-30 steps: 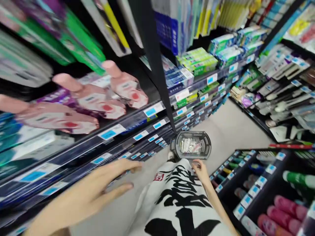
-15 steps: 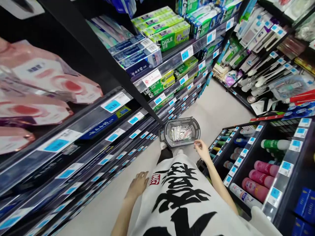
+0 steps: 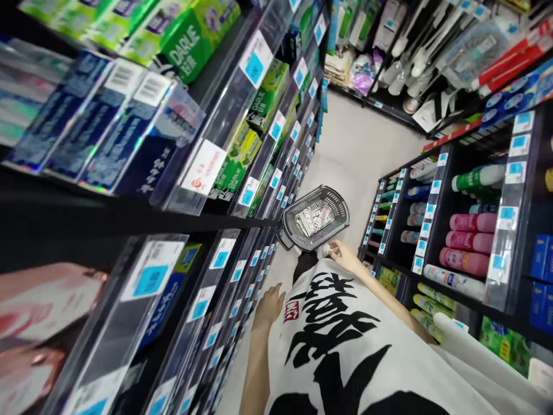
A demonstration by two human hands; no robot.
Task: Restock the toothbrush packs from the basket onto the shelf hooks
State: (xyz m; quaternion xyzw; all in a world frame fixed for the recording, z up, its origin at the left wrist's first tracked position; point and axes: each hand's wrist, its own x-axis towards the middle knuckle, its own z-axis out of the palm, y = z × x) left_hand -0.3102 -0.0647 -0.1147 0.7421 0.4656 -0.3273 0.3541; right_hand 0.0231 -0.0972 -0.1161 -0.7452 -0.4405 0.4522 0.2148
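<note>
A dark grey shopping basket (image 3: 341, 230) stands on the floor in front of my feet, its handle toward the left shelves. Several flat printed packets (image 3: 314, 219) lie inside it. My right hand (image 3: 343, 257) hangs just below the basket's near edge, fingers loosely bent and apart, with nothing visible in them. At my side by the left shelves is my left hand (image 3: 269, 306), also empty, its fingers loosely stretched. I wear a white top (image 3: 334, 334) with black lettering.
Left shelves hold green toothpaste boxes (image 3: 185, 49) and dark blue boxes (image 3: 108, 127) behind price strips. Right shelves carry pink bottles (image 3: 473, 239) and a white bottle (image 3: 453, 278). Hanging brushes (image 3: 417, 60) fill the far rack. Pale floor (image 3: 358, 132) runs between the shelves.
The view has turned and moved nearer the toothpaste shelf. The pink packages on the left have slid lower in view. Both hands stay empty, and the right hand is lower relative to the basket.
</note>
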